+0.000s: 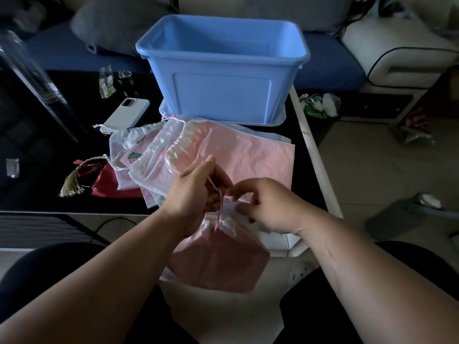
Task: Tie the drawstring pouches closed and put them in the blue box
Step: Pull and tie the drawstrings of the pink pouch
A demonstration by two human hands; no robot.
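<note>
- A white phone [127, 112] lies face down on the black table [49, 194], at ten o'clock from the middle of the view.
- A clear plastic tube [32, 78] slants across the far left, between nine and ten o'clock.
- A small clear packet with green contents [106, 81] stands at eleven o'clock, just beside a small dark container [125, 81].
- Another clear packet [12, 167] lies flat at nine o'clock, near the left edge.
- A grey cushion [116, 26] rests on the dark blue sofa seat [330, 68], at eleven o'clock.
- A white armrest with dark piping [402, 53] sits at two o'clock.
- A green-and-white plastic bag [319, 105] is at two o'clock, off the table's right edge.
- A grey lidded bin [407, 214] stands on the pale tiled floor [372, 165], at three to four o'clock.
</note>
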